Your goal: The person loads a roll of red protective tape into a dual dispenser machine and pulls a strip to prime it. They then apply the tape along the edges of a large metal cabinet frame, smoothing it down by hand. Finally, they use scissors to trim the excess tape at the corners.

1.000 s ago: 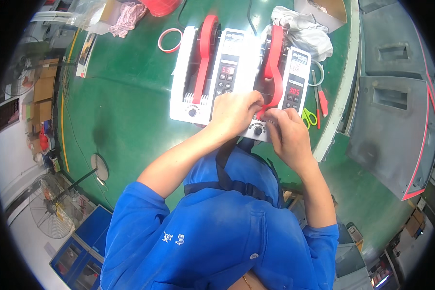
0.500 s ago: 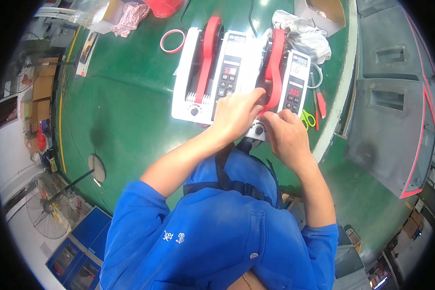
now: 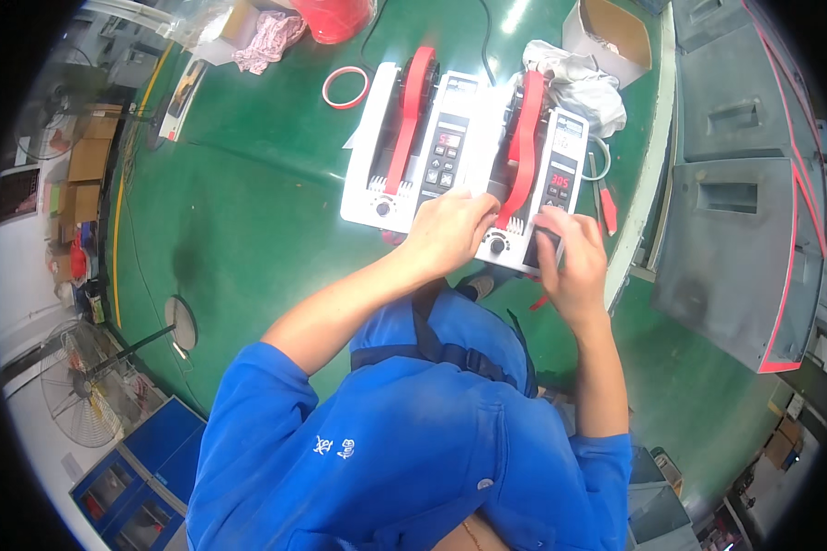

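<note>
- Step in hand: as I judged it from beside the green desk point(image 3: 276, 115), the guiding of a red tape strip point(image 3: 521, 179) into the slotted white mouth of the right-hand white plastic tape dispenser point(image 3: 568, 161), near the desk's front right corner. The next move called for a flat strip and clear fingertips.
- Left hand point(image 3: 446, 230): thumb and forefinger pressed close beside the strip; whether they pinched it, I could not tell.
- Right hand point(image 3: 579, 266): fingers curled at the same dispenser's front right corner, thumb and forefinger apart, nothing visibly held.
- Dispensers: two, side by side along the desk's front edge, the left-hand white plastic tape dispenser point(image 3: 363, 188) included; each carried one red roll.
- Loose rings: one red-and-white tape ring point(image 3: 346, 105), left of the dispensers; one pale ring point(image 3: 605, 163), near the right edge.
- Cloths: one crumpled white cloth point(image 3: 588, 92), toward the far right corner; one pink patterned cloth point(image 3: 271, 43), toward the far left.
- Red-handled tool point(image 3: 609, 211): one, along the right edge.
</note>
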`<state>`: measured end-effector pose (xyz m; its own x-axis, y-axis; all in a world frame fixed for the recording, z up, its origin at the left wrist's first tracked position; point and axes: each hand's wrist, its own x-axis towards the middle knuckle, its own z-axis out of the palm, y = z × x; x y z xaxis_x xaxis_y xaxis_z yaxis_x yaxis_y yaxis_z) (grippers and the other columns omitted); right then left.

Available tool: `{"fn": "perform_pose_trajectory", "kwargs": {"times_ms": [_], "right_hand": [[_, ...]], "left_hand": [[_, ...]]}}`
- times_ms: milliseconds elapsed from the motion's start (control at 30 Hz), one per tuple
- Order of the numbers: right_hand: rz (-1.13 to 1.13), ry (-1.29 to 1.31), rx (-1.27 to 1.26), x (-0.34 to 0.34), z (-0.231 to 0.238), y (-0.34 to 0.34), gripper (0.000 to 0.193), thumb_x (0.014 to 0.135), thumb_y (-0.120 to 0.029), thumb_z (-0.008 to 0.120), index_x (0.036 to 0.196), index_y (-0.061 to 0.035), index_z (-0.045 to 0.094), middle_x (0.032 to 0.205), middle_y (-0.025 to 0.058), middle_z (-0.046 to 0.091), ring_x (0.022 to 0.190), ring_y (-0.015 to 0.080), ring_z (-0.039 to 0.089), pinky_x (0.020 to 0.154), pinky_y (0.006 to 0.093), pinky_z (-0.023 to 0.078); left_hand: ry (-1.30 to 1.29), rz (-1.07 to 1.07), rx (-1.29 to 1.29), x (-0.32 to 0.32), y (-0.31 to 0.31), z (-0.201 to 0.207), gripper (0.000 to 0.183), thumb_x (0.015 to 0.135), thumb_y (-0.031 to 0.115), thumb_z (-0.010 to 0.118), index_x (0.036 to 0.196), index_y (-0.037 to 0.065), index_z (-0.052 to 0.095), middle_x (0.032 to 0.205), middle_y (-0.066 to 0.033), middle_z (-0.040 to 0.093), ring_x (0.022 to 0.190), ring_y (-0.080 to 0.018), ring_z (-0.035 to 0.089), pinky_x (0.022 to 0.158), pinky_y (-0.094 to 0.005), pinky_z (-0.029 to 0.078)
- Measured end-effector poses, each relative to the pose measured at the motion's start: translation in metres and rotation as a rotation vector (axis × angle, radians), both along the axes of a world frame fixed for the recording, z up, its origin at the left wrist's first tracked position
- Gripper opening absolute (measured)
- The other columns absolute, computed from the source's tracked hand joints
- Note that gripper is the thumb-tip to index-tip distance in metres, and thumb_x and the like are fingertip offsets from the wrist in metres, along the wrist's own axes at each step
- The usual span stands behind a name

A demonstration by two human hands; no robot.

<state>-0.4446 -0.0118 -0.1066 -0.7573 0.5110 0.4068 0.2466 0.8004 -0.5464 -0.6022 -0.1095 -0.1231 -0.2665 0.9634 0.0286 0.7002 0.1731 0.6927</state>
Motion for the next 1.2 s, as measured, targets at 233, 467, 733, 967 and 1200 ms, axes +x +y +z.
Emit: {"fn": "perform_pose_trajectory", "kwargs": {"times_ms": [233,467,733,967,1200], "right_hand": [[-0.06,0.067,-0.086,0.023,0.001,-0.008,0.032,0.069,0.005,0.059,0.1,0.0006,0.052,0.083,0.0089,0.061,0.077,0.0241,0.054,0.069,0.0324,0.043],[-0.161,0.133,-0.143,0.047,0.013,-0.01,0.026,0.071,0.003,0.057,0.097,0.0003,0.053,0.084,0.0113,0.059,0.078,0.0266,0.054,0.071,0.0336,0.043],[-0.328,0.476,-0.229,0.078,0.078,0.052,0.017,0.076,-0.001,0.056,0.093,-0.0018,0.056,0.083,0.0087,0.062,0.07,0.0118,0.058,0.06,0.0237,0.044],[-0.23,0.906,0.033,0.087,0.295,0.093,0.015,0.084,-0.009,0.05,0.094,-0.0002,0.056,0.084,0.0078,0.062,0.074,0.0098,0.051,0.067,0.0211,0.041],[-0.218,1.046,0.295,0.159,0.356,0.058,0.016,0.083,-0.009,0.052,0.095,0.0017,0.057,0.078,0.0089,0.061,0.066,0.0067,0.048,0.062,0.019,0.038]], "left_hand": [[-0.004,0.035,-0.044,0.012,0.003,0.002,0.014,0.079,0.014,0.054,0.087,0.004,0.059,0.072,-0.0152,0.057,0.073,-0.0319,0.055,0.064,-0.0396,0.044],[0.014,0.019,-0.007,0.019,-0.004,0.002,0.015,0.081,0.015,0.051,0.088,0.005,0.058,0.073,-0.0171,0.057,0.072,-0.0343,0.054,0.063,-0.0418,0.042],[-0.155,-0.327,0.139,0.091,-0.007,0.063,0.023,0.079,0.009,0.057,0.101,0.003,0.057,0.088,-0.0153,0.06,0.084,-0.0278,0.059,0.074,-0.0338,0.047],[-1.594,-0.646,-0.25,0.257,0.002,0.125,0.06,0.089,0.037,0.044,0.134,0.004,0.021,0.132,-0.0082,0.033,0.115,-0.0139,0.037,0.096,-0.0282,0.031],[-1.498,-0.792,-0.469,0.284,-0.022,0.114,0.041,0.088,0.035,0.047,0.113,0.002,0.047,0.101,-0.0007,0.053,0.086,-0.0047,0.046,0.073,-0.0192,0.038]]}}
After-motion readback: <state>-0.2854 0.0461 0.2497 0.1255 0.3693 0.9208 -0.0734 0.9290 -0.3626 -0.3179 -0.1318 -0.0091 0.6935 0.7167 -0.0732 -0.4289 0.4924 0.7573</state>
